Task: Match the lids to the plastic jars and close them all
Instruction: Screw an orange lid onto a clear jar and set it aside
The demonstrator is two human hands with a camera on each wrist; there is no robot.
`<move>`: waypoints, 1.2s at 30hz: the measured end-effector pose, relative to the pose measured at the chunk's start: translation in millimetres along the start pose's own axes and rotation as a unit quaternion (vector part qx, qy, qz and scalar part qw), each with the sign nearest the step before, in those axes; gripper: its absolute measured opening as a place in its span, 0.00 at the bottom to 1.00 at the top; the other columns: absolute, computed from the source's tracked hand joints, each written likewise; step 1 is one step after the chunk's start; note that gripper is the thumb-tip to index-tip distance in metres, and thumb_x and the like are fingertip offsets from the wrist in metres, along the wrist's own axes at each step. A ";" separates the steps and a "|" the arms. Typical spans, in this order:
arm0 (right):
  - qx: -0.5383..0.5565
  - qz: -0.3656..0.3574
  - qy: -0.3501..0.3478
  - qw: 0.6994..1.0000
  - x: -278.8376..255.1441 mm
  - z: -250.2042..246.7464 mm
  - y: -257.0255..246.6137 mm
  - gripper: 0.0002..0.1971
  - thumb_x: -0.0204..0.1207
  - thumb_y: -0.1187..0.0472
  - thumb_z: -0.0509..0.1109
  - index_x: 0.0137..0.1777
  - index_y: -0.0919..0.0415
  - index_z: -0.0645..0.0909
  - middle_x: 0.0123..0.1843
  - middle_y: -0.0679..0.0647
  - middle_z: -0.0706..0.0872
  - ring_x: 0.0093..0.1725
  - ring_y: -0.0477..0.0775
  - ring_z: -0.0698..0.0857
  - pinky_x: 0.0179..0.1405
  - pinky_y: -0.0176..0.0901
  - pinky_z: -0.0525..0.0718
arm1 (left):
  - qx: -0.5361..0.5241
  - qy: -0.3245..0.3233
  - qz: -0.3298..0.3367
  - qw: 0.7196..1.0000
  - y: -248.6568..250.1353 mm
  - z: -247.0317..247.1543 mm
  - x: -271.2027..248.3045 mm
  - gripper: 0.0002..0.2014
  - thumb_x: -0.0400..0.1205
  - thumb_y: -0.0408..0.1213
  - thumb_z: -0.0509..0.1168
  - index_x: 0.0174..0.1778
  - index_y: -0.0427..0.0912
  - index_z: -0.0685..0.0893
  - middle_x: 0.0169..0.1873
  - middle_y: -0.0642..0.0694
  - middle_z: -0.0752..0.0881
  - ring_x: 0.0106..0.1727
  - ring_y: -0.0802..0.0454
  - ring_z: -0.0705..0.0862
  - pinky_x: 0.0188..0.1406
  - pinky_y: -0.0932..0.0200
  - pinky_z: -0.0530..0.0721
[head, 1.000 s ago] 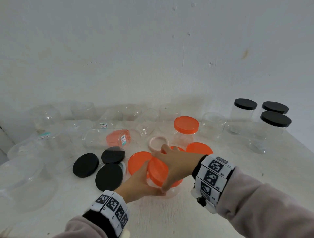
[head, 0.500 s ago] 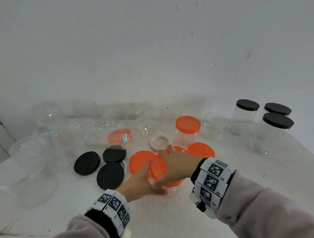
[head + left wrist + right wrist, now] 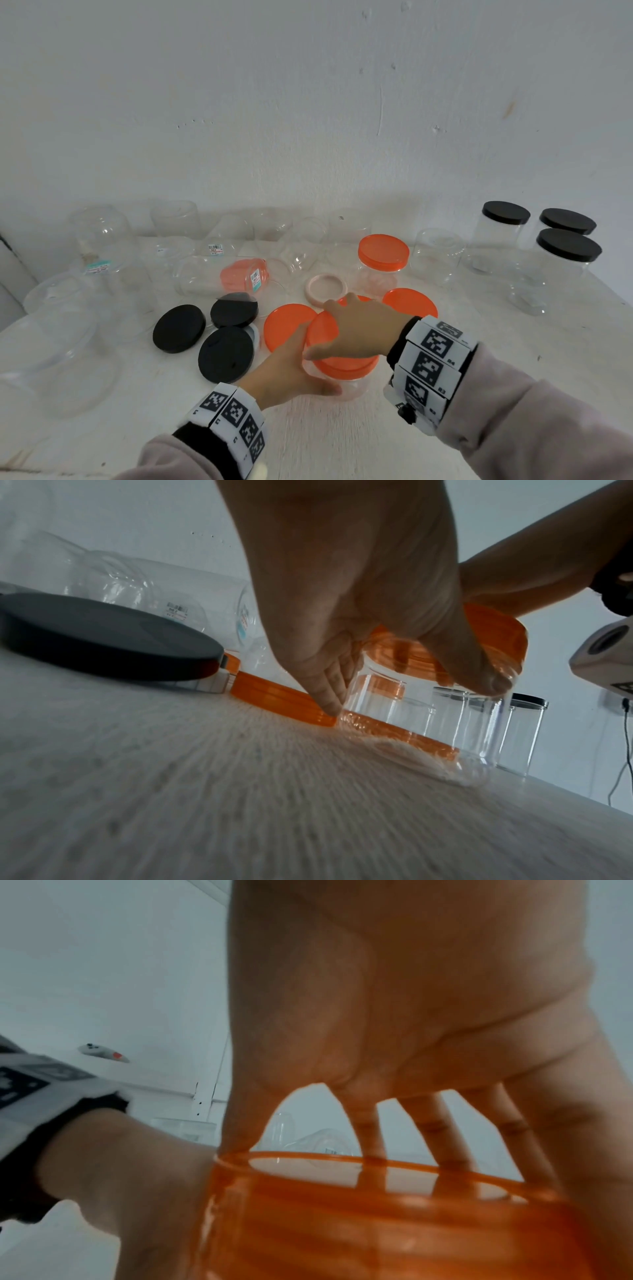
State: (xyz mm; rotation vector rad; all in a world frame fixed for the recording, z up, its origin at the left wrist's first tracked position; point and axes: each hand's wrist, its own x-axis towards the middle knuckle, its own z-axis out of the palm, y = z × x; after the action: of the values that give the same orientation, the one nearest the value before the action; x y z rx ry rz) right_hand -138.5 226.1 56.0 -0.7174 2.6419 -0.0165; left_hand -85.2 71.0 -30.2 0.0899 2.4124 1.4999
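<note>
A: White wall behind, pale bench [image 3: 342,442] up front. Hands?

B: R hand [image 3: 359,329] on top of the orange lid [image 3: 346,363], fingers spread and curled over its rim. L hand [image 3: 291,373] wraps the clear jar [image 3: 352,385] under it, thumb on the near side, fingers round the far side. Jar stands on the bench w/ lid on its mouth; nothing seen inside.

A: Around it?

B: Loose orange lids [image 3: 289,323] lie flat just behind, a pink ring [image 3: 325,288] past them. Three black lids [image 3: 226,354] to the left. Closed orange-lidded jar [image 3: 383,263] further back, looks empty. One clear jar on its side [image 3: 219,275] has an orange lid inside.

A: Far right?

B: Three black-lidded jars [image 3: 568,260], closed, empty. Open clear jars [image 3: 102,236] along the wall, contents can't tell.
</note>
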 end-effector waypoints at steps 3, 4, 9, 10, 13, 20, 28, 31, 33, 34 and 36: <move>0.024 -0.005 -0.053 0.998 -3.7 -9.4 4.2 0.54 0.60 0.22 0.68 0.83 0.40 0.50 0.79 0.54 0.64 0.72 0.61 0.73 0.57 0.52 0.76 | 0.012 -0.002 -0.010 1.000 -1.0 -0.5 0.7 0.48 0.59 0.54 0.83 0.59 0.85 0.52 0.55 0.80 0.67 0.53 0.84 0.70 0.44 0.80 0.72; 0.021 -0.024 -0.072 0.997 -6.0 -13.5 5.5 0.54 0.60 0.25 0.72 0.82 0.36 0.47 0.78 0.52 0.63 0.73 0.60 0.72 0.60 0.54 0.76 | 0.018 -0.001 -0.009 1.000 -1.6 -0.1 1.2 0.51 0.59 0.55 0.83 0.64 0.82 0.51 0.55 0.80 0.65 0.56 0.79 0.71 0.49 0.78 0.70; 0.036 -0.068 -0.076 0.994 -9.7 -18.9 8.0 0.48 0.61 0.34 0.78 0.78 0.30 0.54 0.67 0.46 0.65 0.67 0.56 0.71 0.61 0.56 0.78 | 0.029 -0.002 -0.006 1.000 -1.1 0.0 1.5 0.55 0.59 0.55 0.83 0.69 0.76 0.46 0.56 0.80 0.64 0.57 0.77 0.69 0.49 0.78 0.69; 0.035 -0.063 -0.067 0.995 -9.3 -16.7 7.8 0.48 0.61 0.31 0.76 0.78 0.32 0.55 0.67 0.48 0.66 0.64 0.56 0.72 0.57 0.52 0.77 | 0.028 -0.003 -0.007 1.000 0.1 -0.1 0.5 0.53 0.60 0.54 0.83 0.65 0.78 0.47 0.55 0.80 0.65 0.54 0.82 0.69 0.44 0.81 0.70; 0.025 -0.023 -0.026 0.999 -5.2 -7.1 4.5 0.50 0.61 0.22 0.68 0.79 0.43 0.57 0.70 0.55 0.69 0.59 0.58 0.77 0.46 0.47 0.75 | 0.023 -0.004 -0.009 1.000 3.1 0.1 -1.7 0.45 0.63 0.51 0.82 0.57 0.82 0.51 0.52 0.79 0.68 0.46 0.91 0.69 0.35 0.86 0.72; 0.002 -0.050 -0.074 0.996 -8.6 -16.4 6.3 0.54 0.59 0.30 0.77 0.81 0.35 0.49 0.78 0.51 0.62 0.74 0.60 0.67 0.64 0.60 0.76 | 0.027 0.002 -0.006 1.000 2.7 0.1 -1.4 0.53 0.61 0.54 0.82 0.68 0.76 0.48 0.56 0.78 0.66 0.57 0.75 0.71 0.47 0.77 0.71; -0.013 -0.033 -0.019 0.999 -4.8 -9.4 2.9 0.49 0.63 0.23 0.67 0.80 0.45 0.58 0.69 0.53 0.70 0.63 0.58 0.76 0.48 0.47 0.75 | 0.024 -0.008 -0.012 1.000 5.1 0.1 -3.3 0.43 0.64 0.51 0.82 0.58 0.80 0.54 0.53 0.78 0.68 0.49 0.83 0.69 0.36 0.79 0.74; -0.011 -0.007 -0.016 1.000 -5.0 -8.6 4.4 0.52 0.61 0.21 0.66 0.81 0.48 0.57 0.73 0.55 0.69 0.67 0.60 0.76 0.50 0.48 0.76 | 0.024 -0.007 -0.015 1.000 5.9 -0.2 -4.8 0.43 0.65 0.50 0.82 0.54 0.83 0.53 0.52 0.79 0.66 0.48 0.84 0.68 0.35 0.82 0.73; -0.006 -0.030 -0.044 0.999 -8.0 -11.7 4.7 0.53 0.61 0.26 0.71 0.82 0.42 0.51 0.76 0.53 0.65 0.73 0.62 0.70 0.60 0.54 0.76 | 0.026 -0.001 -0.011 1.000 4.7 0.1 -4.1 0.46 0.64 0.51 0.82 0.59 0.81 0.51 0.53 0.79 0.66 0.53 0.78 0.71 0.38 0.80 0.72; -0.001 -0.053 -0.058 0.997 -10.2 -13.6 4.1 0.52 0.63 0.30 0.74 0.82 0.38 0.49 0.78 0.52 0.63 0.76 0.61 0.65 0.65 0.58 0.75 | 0.028 0.002 -0.010 1.000 4.3 0.1 -3.3 0.50 0.63 0.52 0.82 0.63 0.79 0.47 0.54 0.79 0.65 0.56 0.74 0.71 0.40 0.80 0.71; 0.018 -0.087 -0.070 0.994 -12.5 -15.7 2.6 0.48 0.66 0.38 0.77 0.80 0.33 0.51 0.77 0.49 0.62 0.76 0.60 0.62 0.68 0.63 0.73 | 0.032 0.002 -0.007 0.999 4.4 0.3 -2.1 0.54 0.63 0.53 0.82 0.68 0.76 0.44 0.55 0.80 0.63 0.56 0.74 0.70 0.42 0.80 0.70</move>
State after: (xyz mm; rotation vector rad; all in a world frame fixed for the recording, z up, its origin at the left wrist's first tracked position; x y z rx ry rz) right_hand -135.9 233.1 74.9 -0.9015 2.4340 -0.0593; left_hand -83.6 72.8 -25.9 0.0826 2.4589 1.4194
